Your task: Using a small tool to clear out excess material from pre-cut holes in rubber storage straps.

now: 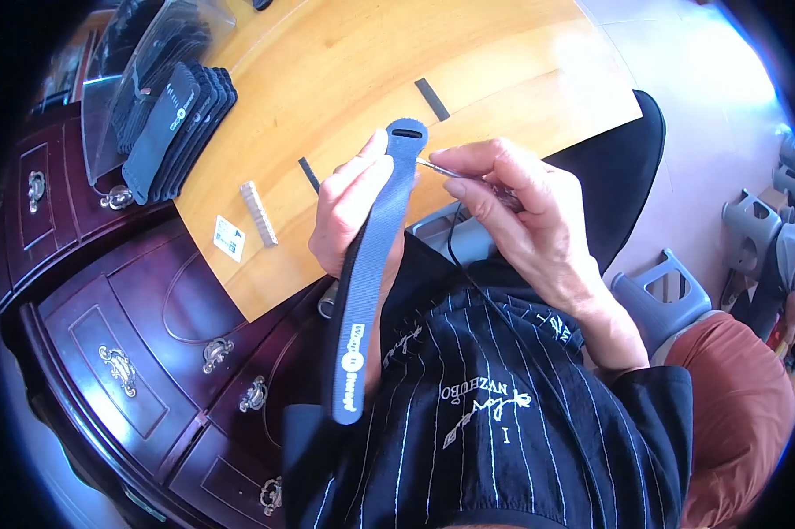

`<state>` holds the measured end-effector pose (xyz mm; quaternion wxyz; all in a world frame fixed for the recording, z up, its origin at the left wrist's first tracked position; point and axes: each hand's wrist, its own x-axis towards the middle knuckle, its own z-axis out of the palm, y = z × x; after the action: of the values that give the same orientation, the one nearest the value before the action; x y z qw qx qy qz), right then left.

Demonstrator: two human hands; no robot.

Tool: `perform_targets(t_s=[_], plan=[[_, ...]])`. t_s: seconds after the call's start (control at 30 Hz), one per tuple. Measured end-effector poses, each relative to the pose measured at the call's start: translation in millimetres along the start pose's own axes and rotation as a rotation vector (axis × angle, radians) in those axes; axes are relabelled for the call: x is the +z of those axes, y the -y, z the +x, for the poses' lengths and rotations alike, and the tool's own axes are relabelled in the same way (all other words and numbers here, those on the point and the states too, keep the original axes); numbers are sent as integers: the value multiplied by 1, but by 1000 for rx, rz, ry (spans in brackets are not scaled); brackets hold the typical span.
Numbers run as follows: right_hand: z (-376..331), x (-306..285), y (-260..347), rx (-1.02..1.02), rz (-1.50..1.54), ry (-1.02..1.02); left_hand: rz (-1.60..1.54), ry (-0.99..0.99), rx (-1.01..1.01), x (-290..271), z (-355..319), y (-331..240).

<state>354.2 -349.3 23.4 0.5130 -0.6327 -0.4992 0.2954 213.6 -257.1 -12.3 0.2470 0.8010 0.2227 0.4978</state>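
Nearest the camera, your black shirt [503, 366] with thin white stripes lies below the near edge of the pale wooden worktop [327, 79]. Stacked dark straps [182, 132] overlap the worktop's left edge. One long dark grey strap [371, 273] is raised by the near edge, slotted end up, lower end in front of your shirt; your left hand [338, 220] has its grip closed around its upper half. Your right hand [538, 225] is just right of it, grip pinched. Close to the worktop's left edge lie a white card [229, 238] and a ridged pale strip [258, 213]. Two short black strips [432, 99] lie farther in. Your right grip holds a slim metal-tipped tool [440, 168] pointing at the strap; whether they touch is unclear.
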Motion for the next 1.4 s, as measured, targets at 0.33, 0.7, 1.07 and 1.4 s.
perform_targets(t_s=[0.33,0.7,1.07,1.4], plan=[[19,-10,6,262,212,28,-964,-157,-711,1,3,-24],[11,-13,11,185,380,57,-1046,-46,-837,-7,20,-29],[-1,-9,-4,-307,-401,5,-1067,-18,-1019,6,4,-21],[5,-23,-7,518,799,114,-1113,-53,-886,9,-1,-19]])
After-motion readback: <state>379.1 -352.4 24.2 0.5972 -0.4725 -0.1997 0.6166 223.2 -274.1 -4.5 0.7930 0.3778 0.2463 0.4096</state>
